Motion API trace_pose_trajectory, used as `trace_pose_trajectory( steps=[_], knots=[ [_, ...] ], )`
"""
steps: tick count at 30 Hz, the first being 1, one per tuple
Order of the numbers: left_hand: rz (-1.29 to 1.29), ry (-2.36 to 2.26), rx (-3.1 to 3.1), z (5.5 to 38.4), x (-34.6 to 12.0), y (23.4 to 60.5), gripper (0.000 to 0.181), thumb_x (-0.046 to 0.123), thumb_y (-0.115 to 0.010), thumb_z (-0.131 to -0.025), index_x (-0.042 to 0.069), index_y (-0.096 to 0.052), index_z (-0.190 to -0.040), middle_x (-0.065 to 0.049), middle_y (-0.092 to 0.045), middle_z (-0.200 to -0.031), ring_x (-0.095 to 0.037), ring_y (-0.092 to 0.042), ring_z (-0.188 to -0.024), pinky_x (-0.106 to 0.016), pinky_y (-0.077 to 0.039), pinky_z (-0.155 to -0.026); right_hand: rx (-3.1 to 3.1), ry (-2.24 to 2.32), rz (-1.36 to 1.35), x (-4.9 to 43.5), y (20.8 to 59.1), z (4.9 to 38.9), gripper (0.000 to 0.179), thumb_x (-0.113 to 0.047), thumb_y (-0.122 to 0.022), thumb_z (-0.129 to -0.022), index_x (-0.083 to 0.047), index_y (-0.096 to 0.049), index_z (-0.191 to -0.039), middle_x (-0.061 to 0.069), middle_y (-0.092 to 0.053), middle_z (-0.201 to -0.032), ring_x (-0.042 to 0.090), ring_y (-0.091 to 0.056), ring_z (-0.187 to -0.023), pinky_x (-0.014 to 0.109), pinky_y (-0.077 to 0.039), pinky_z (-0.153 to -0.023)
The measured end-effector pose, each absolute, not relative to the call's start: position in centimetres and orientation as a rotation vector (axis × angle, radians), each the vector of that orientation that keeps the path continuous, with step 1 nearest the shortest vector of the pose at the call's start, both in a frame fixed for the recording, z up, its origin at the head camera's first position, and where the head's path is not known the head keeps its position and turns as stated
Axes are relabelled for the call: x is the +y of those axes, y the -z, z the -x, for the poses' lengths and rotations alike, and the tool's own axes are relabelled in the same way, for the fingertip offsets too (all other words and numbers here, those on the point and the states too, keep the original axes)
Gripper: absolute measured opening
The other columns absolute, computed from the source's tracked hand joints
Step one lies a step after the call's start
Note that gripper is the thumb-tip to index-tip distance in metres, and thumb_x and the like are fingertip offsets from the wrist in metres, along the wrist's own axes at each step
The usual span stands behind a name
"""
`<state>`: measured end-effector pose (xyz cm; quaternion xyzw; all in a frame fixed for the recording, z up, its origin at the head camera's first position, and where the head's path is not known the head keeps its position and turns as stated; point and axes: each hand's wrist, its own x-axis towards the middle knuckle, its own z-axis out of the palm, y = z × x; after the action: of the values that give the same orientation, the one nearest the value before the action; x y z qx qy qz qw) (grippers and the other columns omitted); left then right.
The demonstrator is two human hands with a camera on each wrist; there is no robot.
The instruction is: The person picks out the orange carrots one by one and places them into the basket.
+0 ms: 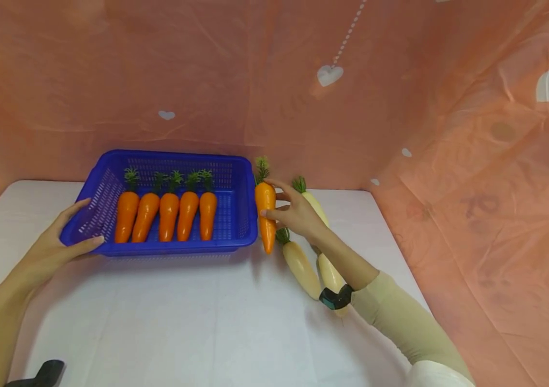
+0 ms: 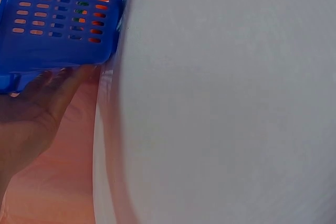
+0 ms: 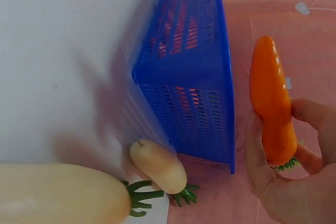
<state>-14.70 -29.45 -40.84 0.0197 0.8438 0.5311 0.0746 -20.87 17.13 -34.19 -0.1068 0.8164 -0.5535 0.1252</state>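
A blue plastic basket (image 1: pixel 172 248) with slotted walls holds several orange carrots (image 1: pixel 169 215) lined up side by side, green tops toward the back. My left hand (image 1: pixel 54 247) grips the basket's left end, thumb on the front rim; in the left wrist view the fingers (image 2: pixel 68 87) reach under the rim. Just past the basket's right rim, my right hand (image 1: pixel 300 212) pinches another carrot (image 1: pixel 265 204) between thumb and fingers. That carrot is raised to rim height, its green top toward the back, as the right wrist view also shows (image 3: pixel 270 93).
White radishes with green tops lie on the white table (image 1: pixel 172 322) right of the basket: one radish (image 1: pixel 301 269) in front, others partly under the right forearm. A pink cloth (image 1: pixel 274 80) with white hearts hangs behind and at the right. A black object (image 1: pixel 49 373) shows at lower left.
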Motion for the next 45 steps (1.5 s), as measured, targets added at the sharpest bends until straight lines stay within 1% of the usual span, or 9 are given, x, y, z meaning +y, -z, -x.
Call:
trace_pose_trajectory(
  steps=[7,13,16,20,25,30,37,41,45],
  knots=[
    [-0.092,-1.582,2.554,15.0,-29.2,40.7,0.086,0.025,-0.062,-0.099,0.045,-0.002,-0.158,-0.021,0.014,-0.163,-0.056,0.011,-0.143,-0.075,0.009,-0.108,2.374,1.608,0.371,15.2,33.9,23.2,0.071,-0.01,-0.075,-0.088,-0.028,-0.043,-0.15,0.017,-0.054,-0.135,0.028,-0.069,-0.101,0.041,-0.062,-0.07],
    [-0.098,-1.588,2.557,14.7,-29.4,40.9,0.085,0.024,-0.061,-0.099,0.045,-0.003,-0.158,-0.022,0.013,-0.162,-0.055,0.011,-0.143,-0.075,0.011,-0.108,2.345,1.574,0.409,13.1,33.9,24.5,0.072,-0.01,-0.073,-0.09,-0.028,-0.04,-0.151,0.019,-0.053,-0.134,0.028,-0.07,-0.096,0.043,-0.061,-0.073],
    [-0.085,-1.592,2.546,14.7,-29.5,40.9,0.085,0.025,-0.061,-0.099,0.046,-0.003,-0.157,-0.022,0.015,-0.162,-0.056,0.011,-0.142,-0.075,0.01,-0.107,2.358,1.538,0.425,12.1,33.9,25.0,0.071,-0.01,-0.071,-0.092,-0.028,-0.038,-0.152,0.018,-0.051,-0.136,0.028,-0.069,-0.094,0.04,-0.061,-0.07],
    [-0.084,-1.61,2.534,14.7,-29.4,40.9,0.085,0.024,-0.061,-0.099,0.046,-0.003,-0.157,-0.021,0.015,-0.163,-0.055,0.01,-0.143,-0.074,0.01,-0.108,2.359,1.496,0.416,10.9,33.9,25.8,0.071,-0.011,-0.07,-0.093,-0.026,-0.036,-0.153,0.019,-0.049,-0.138,0.028,-0.067,-0.097,0.035,-0.061,-0.07],
    [-0.082,-1.633,2.529,14.7,-29.5,41.2,0.084,0.023,-0.061,-0.099,0.047,-0.005,-0.157,-0.019,0.015,-0.163,-0.054,0.01,-0.143,-0.072,0.011,-0.109,2.306,1.503,0.395,9.2,33.9,26.3,0.071,-0.009,-0.068,-0.094,-0.024,-0.033,-0.154,0.02,-0.048,-0.138,0.031,-0.066,-0.102,0.042,-0.061,-0.077],
    [-0.094,-1.622,2.547,14.9,-29.9,41.5,0.084,0.025,-0.063,-0.098,0.048,-0.007,-0.157,-0.017,0.013,-0.164,-0.053,0.009,-0.144,-0.072,0.011,-0.109,2.169,1.651,0.289,7.2,35.0,26.5,0.072,-0.001,-0.067,-0.093,-0.023,-0.035,-0.153,0.019,-0.049,-0.132,0.029,-0.064,-0.104,0.044,-0.06,-0.079],
    [-0.1,-1.612,2.549,15.0,-29.5,41.2,0.085,0.025,-0.063,-0.098,0.046,-0.006,-0.157,-0.02,0.013,-0.163,-0.055,0.009,-0.143,-0.075,0.01,-0.108,2.087,1.796,0.135,5.5,36.7,26.7,0.072,0.004,-0.066,-0.091,-0.02,-0.037,-0.152,0.021,-0.053,-0.13,0.033,-0.064,-0.106,0.054,-0.056,-0.088],
    [-0.091,-1.609,2.557,14.9,-29.6,41.1,0.085,0.024,-0.062,-0.098,0.046,-0.006,-0.157,-0.02,0.012,-0.163,-0.055,0.008,-0.143,-0.074,0.01,-0.108,2.059,1.829,0.038,4.6,37.4,26.8,0.071,0.004,-0.065,-0.091,-0.02,-0.037,-0.152,0.02,-0.051,-0.134,0.034,-0.062,-0.11,0.052,-0.055,-0.09],
    [-0.095,-1.607,2.56,14.8,-29.6,41.1,0.085,0.024,-0.062,-0.098,0.045,-0.005,-0.158,-0.021,0.012,-0.163,-0.056,0.008,-0.143,-0.075,0.01,-0.107,2.07,1.835,-0.053,3.9,37.9,27.0,0.071,0.005,-0.066,-0.09,-0.021,-0.04,-0.151,0.018,-0.049,-0.137,0.035,-0.063,-0.109,0.049,-0.057,-0.087]
  ],
)
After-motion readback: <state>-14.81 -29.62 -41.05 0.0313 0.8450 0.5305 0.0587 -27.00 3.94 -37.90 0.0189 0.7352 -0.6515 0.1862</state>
